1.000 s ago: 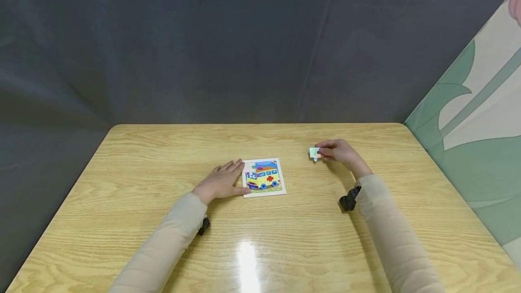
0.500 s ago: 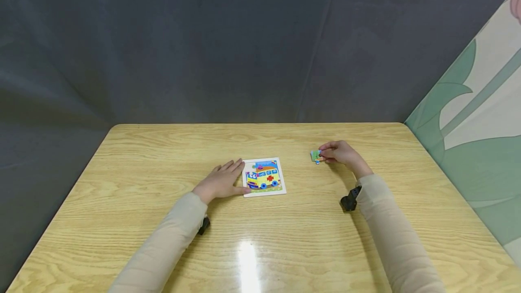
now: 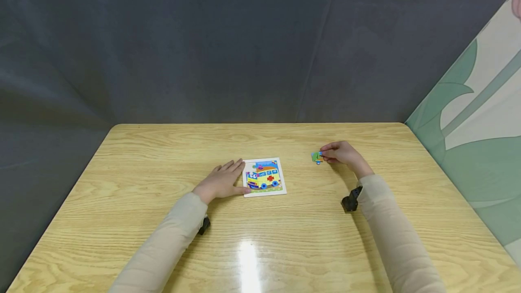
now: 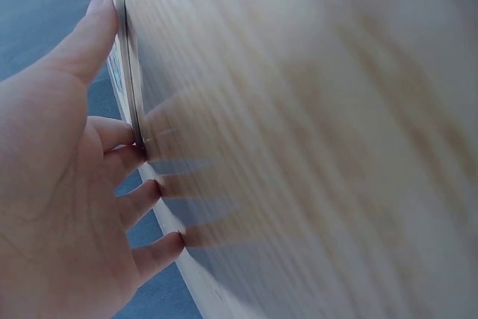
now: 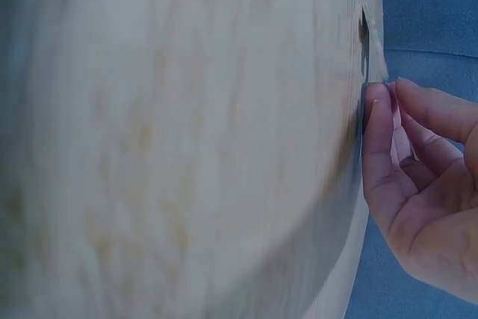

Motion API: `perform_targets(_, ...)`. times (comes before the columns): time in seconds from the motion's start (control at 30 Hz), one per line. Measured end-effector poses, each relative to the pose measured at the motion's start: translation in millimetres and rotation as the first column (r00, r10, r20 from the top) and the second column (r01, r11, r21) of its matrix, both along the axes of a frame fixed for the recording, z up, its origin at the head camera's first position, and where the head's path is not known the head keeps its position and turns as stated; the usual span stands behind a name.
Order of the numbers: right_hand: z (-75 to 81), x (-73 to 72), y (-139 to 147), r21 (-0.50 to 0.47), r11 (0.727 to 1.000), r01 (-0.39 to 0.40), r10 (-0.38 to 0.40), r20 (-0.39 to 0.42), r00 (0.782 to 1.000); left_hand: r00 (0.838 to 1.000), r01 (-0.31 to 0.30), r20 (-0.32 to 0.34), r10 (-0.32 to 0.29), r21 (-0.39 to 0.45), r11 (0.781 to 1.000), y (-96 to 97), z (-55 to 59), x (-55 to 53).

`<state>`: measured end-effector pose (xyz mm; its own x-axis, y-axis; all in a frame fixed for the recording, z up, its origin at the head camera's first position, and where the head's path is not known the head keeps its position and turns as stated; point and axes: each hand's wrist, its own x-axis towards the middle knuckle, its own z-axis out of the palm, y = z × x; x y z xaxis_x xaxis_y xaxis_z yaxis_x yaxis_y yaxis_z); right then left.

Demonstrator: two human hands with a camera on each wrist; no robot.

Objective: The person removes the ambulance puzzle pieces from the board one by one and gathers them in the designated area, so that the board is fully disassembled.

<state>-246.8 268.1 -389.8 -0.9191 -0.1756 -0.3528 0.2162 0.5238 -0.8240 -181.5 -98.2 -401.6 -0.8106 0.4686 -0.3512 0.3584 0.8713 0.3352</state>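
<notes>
A white-framed jigsaw puzzle (image 3: pixel 283 190) with a yellow ambulance picture lies flat mid-table; a pale patch shows at the picture's upper left. Against its left side rests my left hand (image 3: pixel 221 182), fingers spread, the thumb on the lower left corner. In the left wrist view, the thumb and index finger of the left hand (image 4: pixel 52 169) meet the frame's edge (image 4: pixel 127 57). To the right of the puzzle, my right hand (image 3: pixel 343 155) pinches a green and blue puzzle piece (image 3: pixel 315 157) by its right side. The right wrist view shows the piece (image 5: pixel 376 54) edge-on, tilted and close to the tabletop.
The wooden table (image 3: pixel 163 148) reaches back to a dark curtain (image 3: pixel 244 49). A leaf-patterned panel (image 3: pixel 480 157) borders the right side. Black wrist cameras hang under both forearms, the right camera (image 3: pixel 350 200) low over the table.
My right hand has lowered the puzzle piece slightly and tilted it, so its pale glare has given way to clear green and blue. The left hand and the framed puzzle have stayed put.
</notes>
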Motion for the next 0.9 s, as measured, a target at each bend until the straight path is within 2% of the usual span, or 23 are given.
perform_targets(0.23, 2.7, -0.1, -1.1, 0.017, 1.000, 0.009, -0.008, -0.028, 1.000, 1.000, 0.003, -0.001, -0.003, 0.001, 1.000, -0.3, -0.1, -0.8)
perform_targets(0.4, 5.3, -2.6, -15.7, 0.020, 1.000, 0.006, -0.005, -0.051, 0.999, 1.000, 0.005, -0.001, -0.005, 0.003, 1.000, -0.7, -0.1, -0.9)
perform_targets(0.7, 12.9, -2.5, -65.9, 0.006, 0.994, -0.107, 0.107, -0.121, 0.987, 1.000, 0.004, 0.000, -0.004, 0.009, 1.000, -1.2, 1.1, -1.3)
perform_targets(0.9, 10.3, -0.8, -95.7, 0.025, 0.984, -0.174, 0.176, -0.140, 0.975, 1.000, 0.009, 0.003, -0.010, 0.021, 1.000, -1.5, 0.9, -2.1)
